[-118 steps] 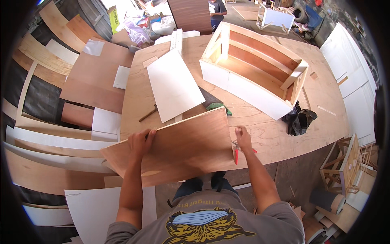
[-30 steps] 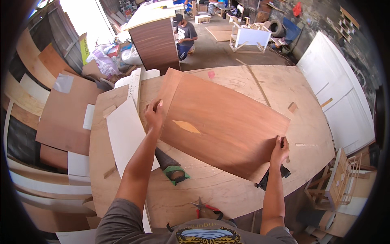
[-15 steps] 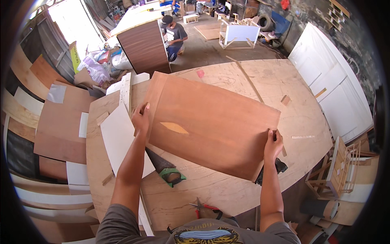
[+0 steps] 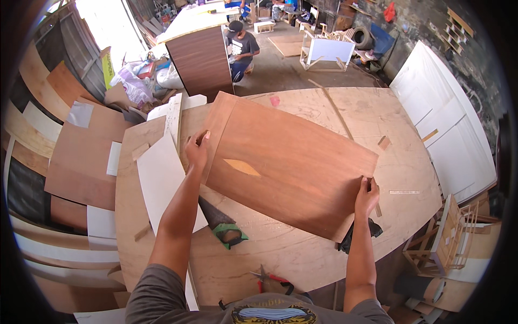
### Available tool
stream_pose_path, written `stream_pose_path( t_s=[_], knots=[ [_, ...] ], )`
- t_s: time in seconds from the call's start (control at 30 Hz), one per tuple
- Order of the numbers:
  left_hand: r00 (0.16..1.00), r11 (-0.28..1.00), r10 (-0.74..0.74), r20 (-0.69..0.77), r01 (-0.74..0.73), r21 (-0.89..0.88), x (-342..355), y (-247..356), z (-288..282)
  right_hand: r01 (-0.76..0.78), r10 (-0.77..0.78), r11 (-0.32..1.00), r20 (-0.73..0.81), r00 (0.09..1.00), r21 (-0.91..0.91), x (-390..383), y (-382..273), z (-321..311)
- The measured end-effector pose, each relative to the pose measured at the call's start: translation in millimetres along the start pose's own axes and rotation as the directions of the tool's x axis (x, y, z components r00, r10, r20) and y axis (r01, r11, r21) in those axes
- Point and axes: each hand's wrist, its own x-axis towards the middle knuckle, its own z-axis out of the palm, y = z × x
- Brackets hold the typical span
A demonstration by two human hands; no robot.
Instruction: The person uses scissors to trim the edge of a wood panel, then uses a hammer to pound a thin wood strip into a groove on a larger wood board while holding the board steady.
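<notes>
Both my hands hold a reddish-brown plywood panel (image 4: 302, 167) above the worktable (image 4: 302, 264), tilted so its left end sits farther from me. A pale, leaf-shaped patch marks its face, and a seam runs near its left end. My left hand (image 4: 198, 151) is closed on the left edge, fingers partly hidden. At the lower right corner, my right hand (image 4: 367, 195) pinches the edge. Beneath my left forearm lies a white board (image 4: 164, 181). Red-handled pliers (image 4: 268, 278) and a green-rimmed roll-like item (image 4: 229, 235) lie nearer my body.
Sheets of board (image 4: 81, 156) lean or lie at the left. White panels (image 4: 450, 124) stand against the right wall, with a small wooden frame (image 4: 445, 237) below. A person (image 4: 241, 51) crouches beside a brown cabinet (image 4: 199, 62). A thin strip (image 4: 337, 113) crosses the table.
My view has rolled slightly, shifting the scene. The panel and both hands appear a little farther right, with the panel's left end a bit higher. Both hands keep their hold.
</notes>
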Motion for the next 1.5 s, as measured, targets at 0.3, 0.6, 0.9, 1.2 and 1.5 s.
stream_pose_path(
  t_s=[0.3, 0.6, 0.9, 1.2, 1.5],
  knots=[
    [1.0, 1.0, -0.006, 0.011, 0.006, 0.0, 14, -16, 2, -0.008, 0.009, 0.997, 0.011, 1.0, -0.081, -1, -17, -6],
    [0.957, 0.979, -0.192, 0.217, 0.203, -0.026, 30, -18, -3, -0.239, 0.205, 0.95, 0.174, 0.963, 0.203, 4, -4, 2],
    [0.924, 0.942, -0.315, 0.215, 0.333, -0.051, 41, -33, 0, -0.358, 0.303, 0.869, 0.204, 0.931, 0.341, 3, 1, 6],
    [0.908, 0.944, -0.33, 0.257, 0.322, 0.073, 55, -13, 7, -0.407, 0.227, 0.779, 0.392, 0.892, 0.476, 39, -9, 6],
    [0.976, 0.984, -0.068, 0.205, 0.1, -0.15, 81, 17, 43, -0.368, 0.193, 0.735, 0.344, 0.919, 0.57, 51, -15, 19]
  ],
)
